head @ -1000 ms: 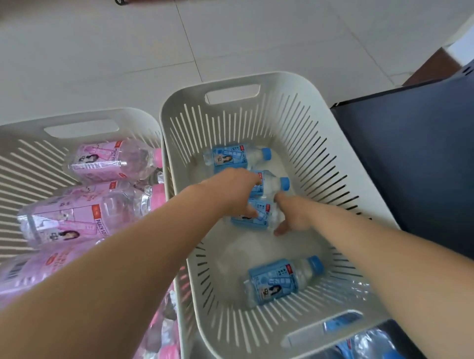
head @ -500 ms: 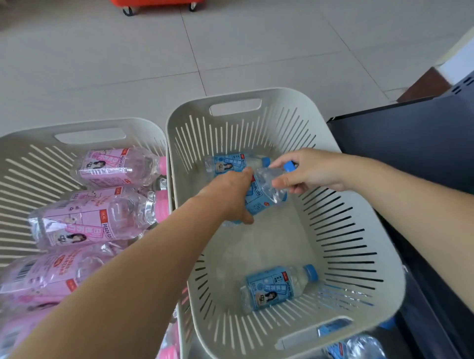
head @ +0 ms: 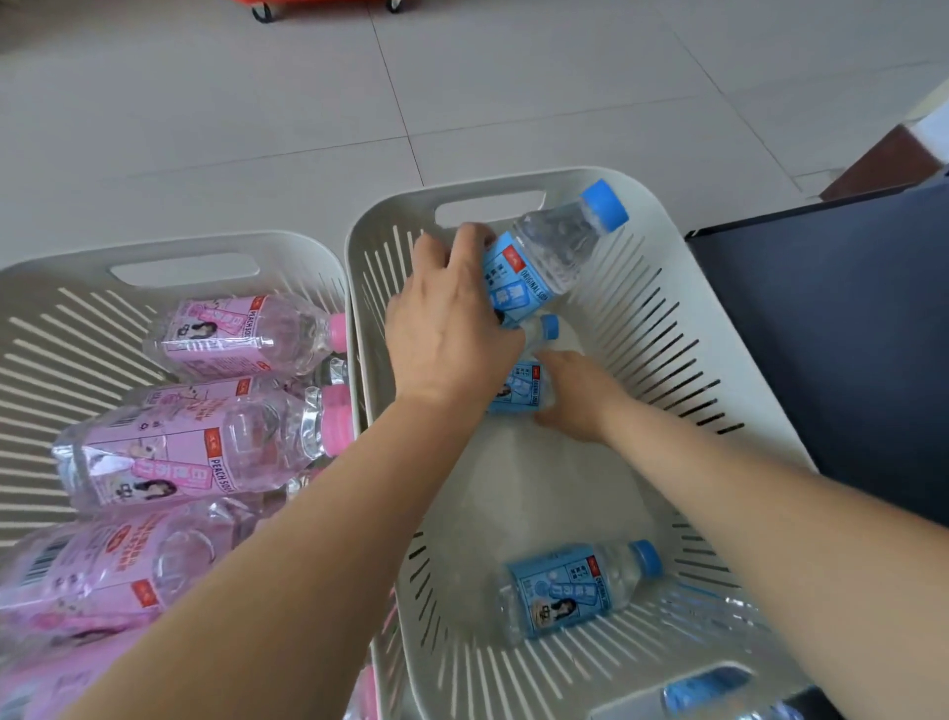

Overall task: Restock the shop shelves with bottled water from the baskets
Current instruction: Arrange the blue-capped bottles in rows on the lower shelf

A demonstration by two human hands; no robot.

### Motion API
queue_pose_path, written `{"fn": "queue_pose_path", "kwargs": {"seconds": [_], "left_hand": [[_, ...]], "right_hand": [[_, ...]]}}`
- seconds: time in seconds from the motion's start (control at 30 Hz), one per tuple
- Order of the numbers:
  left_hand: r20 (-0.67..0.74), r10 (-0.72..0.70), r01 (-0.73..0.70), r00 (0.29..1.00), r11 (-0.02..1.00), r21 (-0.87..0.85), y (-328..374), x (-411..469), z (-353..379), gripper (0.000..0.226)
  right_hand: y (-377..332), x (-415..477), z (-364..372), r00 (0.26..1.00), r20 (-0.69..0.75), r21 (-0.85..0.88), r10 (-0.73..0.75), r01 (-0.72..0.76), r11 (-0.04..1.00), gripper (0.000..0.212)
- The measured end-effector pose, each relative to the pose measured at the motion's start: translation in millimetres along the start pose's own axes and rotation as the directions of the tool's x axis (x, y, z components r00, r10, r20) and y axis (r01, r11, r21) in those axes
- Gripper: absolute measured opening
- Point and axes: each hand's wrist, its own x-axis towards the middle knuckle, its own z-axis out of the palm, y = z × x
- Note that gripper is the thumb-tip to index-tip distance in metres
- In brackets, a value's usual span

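Over the far end of the white slotted basket (head: 662,308), my left hand (head: 452,329) grips a tilted blue-capped water bottle (head: 554,252), its cap up and to the right. Just below it, my right hand (head: 580,395) wraps its fingers around a second blue-labelled bottle (head: 518,393) low in the basket. A blue cap (head: 549,326) shows between the two hands, and I cannot tell which bottle it belongs to. Another blue-labelled bottle (head: 575,591) lies on its side at the near end of the basket.
A second white basket (head: 185,257) at left holds several pink-capped peach bottles (head: 205,442). A dark blue flat surface (head: 847,334) borders the basket on the right. More blue bottles (head: 708,694) show under the near handle. A red wheeled cart (head: 328,5) stands on the tiled floor beyond.
My left hand has lifted its bottle higher, towards the far rim. My right hand let go of the bottle near the left hand and dropped onto another bottle in the basket.
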Motion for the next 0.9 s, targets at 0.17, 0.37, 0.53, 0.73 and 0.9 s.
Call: {"fn": "queue_pose_path", "kwargs": {"seconds": [0.17, 0.37, 0.53, 0.73, 0.9], "left_hand": [[-0.023, 0.004, -0.005, 1.0, 0.998, -0.064, 1, 0, 1, 0.059], [-0.031, 0.028, -0.031, 0.999, 0.996, -0.083, 3, 1, 3, 0.059], [-0.008, 0.035, -0.036, 0.999, 0.997, -0.069, 5, -3, 3, 0.058], [-0.021, 0.021, -0.025, 1.0, 0.974, -0.223, 7, -15, -10, 0.059], [-0.094, -0.024, -0.013, 0.995, 0.928, -0.371, 16, -31, -45, 0.06]], "right_hand": [[7, 5, 29, 0.999, -0.021, -0.112, 0.026, -0.028, 0.993, 0.073], [5, -11, 26, 0.993, 0.075, -0.123, 0.086, -0.076, 0.989, 0.068], [-1, -31, 4, 0.996, -0.042, -0.1, 0.083, -0.087, 0.991, 0.072], [-14, -70, -25, 0.991, -0.132, -0.117, 0.01, -0.025, 0.993, 0.069], [-27, -118, -64, 0.974, -0.069, -0.384, -0.217, 0.175, 0.907, 0.069]]}}
